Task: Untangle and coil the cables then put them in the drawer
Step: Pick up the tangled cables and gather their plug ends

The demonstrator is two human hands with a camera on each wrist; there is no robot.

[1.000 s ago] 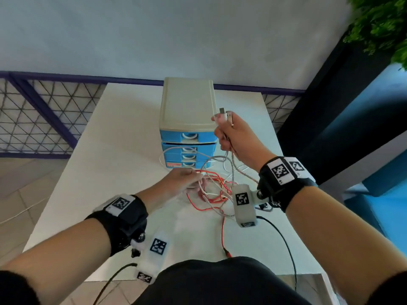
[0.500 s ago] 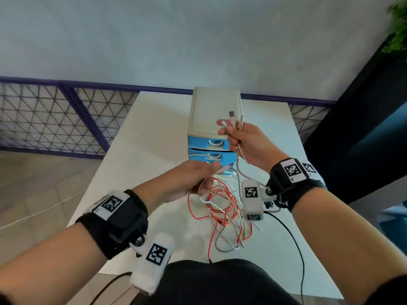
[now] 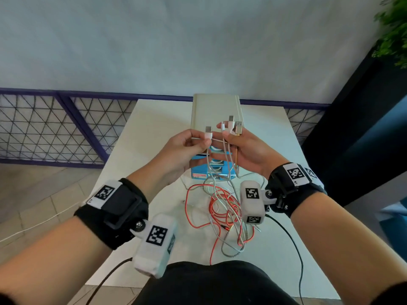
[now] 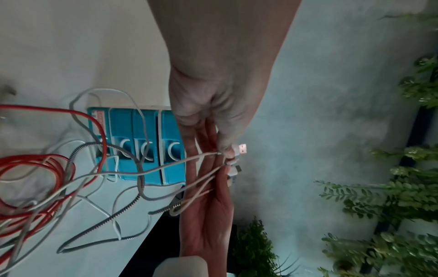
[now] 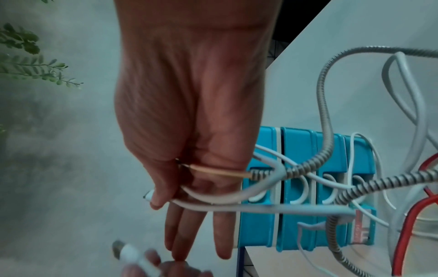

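A: While both hands are raised over the white table [image 3: 141, 137], left hand [image 3: 182, 150] pinches one white plug [image 3: 208, 133] between thumb and fingertips, metal end pointing up. Its white cable [image 4: 166, 165] runs down to the pile.

B: Other fingers?

A: Curled in under the plug. Left wrist view shows the thumb pressed on the plug body.

B: Pile location?

A: Cable tangle [image 3: 220, 212] lies on the table, in front of the drawer box [image 3: 217, 111], between the two wrists. Red cable [image 3: 198, 225], white ones and a braided grey cable [image 5: 327, 131] all looped through each other. One red end hangs toward the table's near edge.

B: Drawers?

A: Blue drawer fronts [image 5: 298, 187] look closed; cables cross in front of them.

B: Right side?

A: Right hand [image 3: 248, 150] holds three plugs [image 3: 232, 126] upright, side by side, cables trapped against the palm by the thumb. Three fingers stretched out straight, per the right wrist view. Gold-sleeved plug sits furthest right. Left and right fingertips nearly touch.
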